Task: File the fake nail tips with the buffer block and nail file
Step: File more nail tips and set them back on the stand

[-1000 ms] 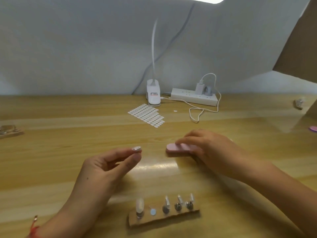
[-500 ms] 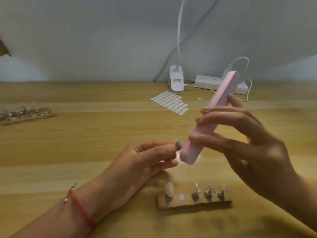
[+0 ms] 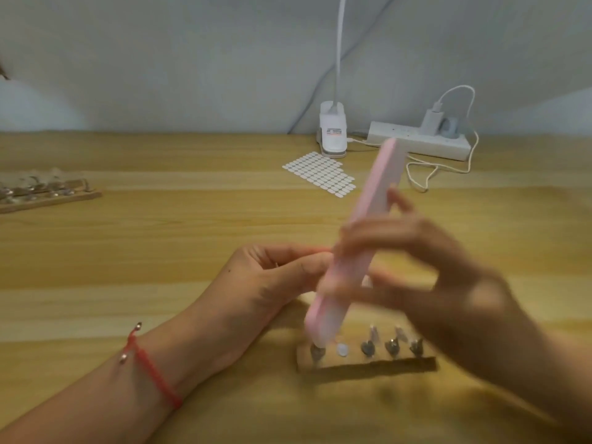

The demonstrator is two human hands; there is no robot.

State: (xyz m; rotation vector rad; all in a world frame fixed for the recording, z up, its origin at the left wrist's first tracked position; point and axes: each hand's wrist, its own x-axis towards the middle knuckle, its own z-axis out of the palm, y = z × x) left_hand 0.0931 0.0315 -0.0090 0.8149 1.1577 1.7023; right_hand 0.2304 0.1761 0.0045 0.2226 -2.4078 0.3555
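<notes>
the left fingers are pinched thumb to forefinger, as they were half a second ago on the grey nail tip, though the tip itself is now hidden behind the pink buffer block. the right fingers, blurred with motion, curl round the block's middle. a second ago this block lay flat on the table; now it stands steeply tilted, its near end dropped lower than before, in front of the wooden holder strip with its mounted tips. the left hand has kept its place at centre, while the right hand has drawn the block across the pinch. i judge filing has only just begun, with the strip's tips still to do
</notes>
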